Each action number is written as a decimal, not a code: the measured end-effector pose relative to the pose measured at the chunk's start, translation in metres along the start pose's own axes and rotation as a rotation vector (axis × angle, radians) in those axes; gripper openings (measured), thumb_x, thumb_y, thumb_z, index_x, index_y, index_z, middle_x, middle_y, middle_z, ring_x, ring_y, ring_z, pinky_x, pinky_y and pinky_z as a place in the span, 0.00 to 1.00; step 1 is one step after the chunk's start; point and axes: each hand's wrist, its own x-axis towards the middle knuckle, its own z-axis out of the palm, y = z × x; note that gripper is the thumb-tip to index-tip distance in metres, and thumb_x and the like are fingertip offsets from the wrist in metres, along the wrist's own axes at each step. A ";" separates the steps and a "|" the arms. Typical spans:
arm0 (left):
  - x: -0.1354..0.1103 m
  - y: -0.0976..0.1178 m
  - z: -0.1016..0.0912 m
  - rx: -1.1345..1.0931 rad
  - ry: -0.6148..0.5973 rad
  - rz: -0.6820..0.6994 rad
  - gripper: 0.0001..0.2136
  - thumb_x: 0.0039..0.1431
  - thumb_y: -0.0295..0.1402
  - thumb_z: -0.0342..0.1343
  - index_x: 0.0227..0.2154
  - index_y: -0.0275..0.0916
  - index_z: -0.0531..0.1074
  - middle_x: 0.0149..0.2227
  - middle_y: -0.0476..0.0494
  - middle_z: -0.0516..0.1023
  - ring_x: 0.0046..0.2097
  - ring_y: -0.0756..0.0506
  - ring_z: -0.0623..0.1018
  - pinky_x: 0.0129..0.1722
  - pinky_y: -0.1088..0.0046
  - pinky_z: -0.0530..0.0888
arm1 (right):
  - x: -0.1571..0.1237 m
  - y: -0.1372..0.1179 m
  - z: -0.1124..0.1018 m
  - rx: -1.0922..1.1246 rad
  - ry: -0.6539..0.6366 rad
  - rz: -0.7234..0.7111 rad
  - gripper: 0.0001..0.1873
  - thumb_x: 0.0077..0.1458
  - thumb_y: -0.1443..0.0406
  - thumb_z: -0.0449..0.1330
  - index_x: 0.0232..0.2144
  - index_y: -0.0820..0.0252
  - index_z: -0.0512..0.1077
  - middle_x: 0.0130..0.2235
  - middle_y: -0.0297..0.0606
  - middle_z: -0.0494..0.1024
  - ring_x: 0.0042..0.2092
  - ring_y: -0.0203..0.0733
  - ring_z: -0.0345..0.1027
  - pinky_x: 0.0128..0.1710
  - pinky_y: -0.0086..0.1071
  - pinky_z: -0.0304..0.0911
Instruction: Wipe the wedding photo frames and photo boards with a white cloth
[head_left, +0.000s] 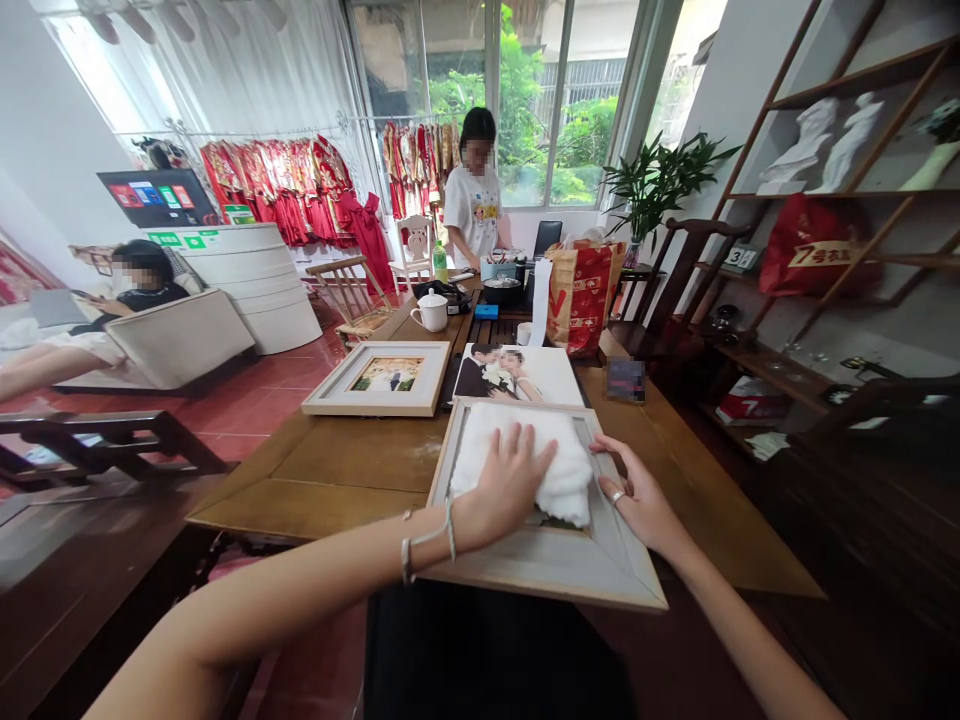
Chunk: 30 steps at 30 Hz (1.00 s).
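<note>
A picture frame (555,572) with a wide pale border rests at the near edge of the wooden table, tilted toward me. Over most of its picture lies a bunched white cloth (568,462). My left hand (510,485) presses flat on that cloth with the fingers spread. At the frame's right side, my right hand (634,492) grips the edge and wears a ring. Just behind is a wedding photo print (551,375), partly covered by the frame. A second framed picture (382,378) lies flat to the left.
On the wooden table (315,470) stand a white lidded mug (430,310), a red and tan paper bag (589,300) and a small dark box (625,380). A person (474,205) stands at the far end. Wooden shelves (825,195) line the right.
</note>
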 end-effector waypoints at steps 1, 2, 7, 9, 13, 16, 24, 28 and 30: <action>0.010 -0.006 0.003 0.022 0.037 -0.008 0.28 0.57 0.21 0.47 0.60 0.37 0.52 0.62 0.28 0.55 0.63 0.32 0.55 0.56 0.48 0.58 | 0.000 0.000 0.000 0.001 0.004 -0.001 0.27 0.51 0.68 0.52 0.55 0.53 0.60 0.50 0.42 0.70 0.53 0.47 0.64 0.49 0.43 0.63; 0.020 -0.011 0.006 0.039 0.070 -0.009 0.27 0.57 0.20 0.46 0.60 0.37 0.52 0.62 0.29 0.55 0.63 0.33 0.55 0.57 0.48 0.58 | 0.000 0.000 0.000 0.004 0.007 -0.002 0.27 0.51 0.68 0.52 0.55 0.53 0.60 0.50 0.42 0.70 0.52 0.47 0.64 0.49 0.43 0.63; 0.044 -0.024 0.007 0.009 0.076 0.062 0.29 0.55 0.19 0.47 0.60 0.36 0.50 0.62 0.28 0.53 0.63 0.32 0.53 0.56 0.50 0.58 | 0.001 0.003 0.000 0.028 0.009 0.004 0.27 0.50 0.68 0.52 0.55 0.54 0.60 0.50 0.42 0.70 0.51 0.46 0.65 0.48 0.42 0.64; 0.039 -0.020 0.005 -0.020 0.023 0.077 0.29 0.55 0.21 0.48 0.60 0.35 0.51 0.60 0.28 0.56 0.62 0.31 0.56 0.53 0.49 0.62 | 0.001 0.004 0.000 0.029 0.010 0.020 0.27 0.51 0.68 0.52 0.55 0.54 0.59 0.51 0.42 0.70 0.53 0.46 0.64 0.50 0.43 0.62; 0.001 -0.005 -0.007 -0.127 -0.060 0.219 0.26 0.56 0.26 0.49 0.58 0.35 0.54 0.55 0.28 0.63 0.57 0.31 0.63 0.48 0.51 0.68 | 0.001 0.006 0.000 0.034 0.006 0.009 0.26 0.52 0.67 0.53 0.55 0.54 0.59 0.52 0.43 0.68 0.55 0.47 0.61 0.55 0.45 0.57; -0.036 0.005 -0.027 -0.243 -0.144 0.388 0.28 0.55 0.27 0.50 0.59 0.34 0.53 0.57 0.27 0.61 0.59 0.32 0.62 0.50 0.53 0.67 | 0.000 0.007 -0.001 0.048 0.002 0.006 0.25 0.53 0.66 0.52 0.55 0.53 0.58 0.52 0.42 0.67 0.56 0.47 0.59 0.54 0.44 0.58; -0.071 0.032 -0.053 -0.323 -0.197 0.384 0.30 0.54 0.26 0.52 0.61 0.37 0.52 0.60 0.31 0.58 0.62 0.33 0.58 0.57 0.51 0.60 | 0.001 0.005 -0.003 0.055 -0.001 0.026 0.21 0.57 0.63 0.50 0.54 0.52 0.58 0.53 0.42 0.66 0.58 0.47 0.57 0.58 0.46 0.52; -0.052 0.039 -0.029 -0.180 -0.124 0.211 0.28 0.58 0.24 0.48 0.61 0.34 0.50 0.62 0.28 0.55 0.62 0.31 0.56 0.56 0.48 0.60 | 0.002 0.002 -0.005 0.044 0.033 -0.003 0.18 0.58 0.61 0.48 0.52 0.53 0.60 0.51 0.42 0.68 0.57 0.46 0.59 0.59 0.47 0.51; -0.035 0.032 -0.018 -0.090 -0.105 0.114 0.26 0.59 0.21 0.45 0.61 0.35 0.52 0.61 0.28 0.56 0.62 0.32 0.57 0.56 0.47 0.60 | 0.001 0.001 -0.005 0.051 0.047 -0.002 0.18 0.58 0.61 0.49 0.52 0.53 0.61 0.50 0.42 0.69 0.57 0.47 0.59 0.58 0.47 0.53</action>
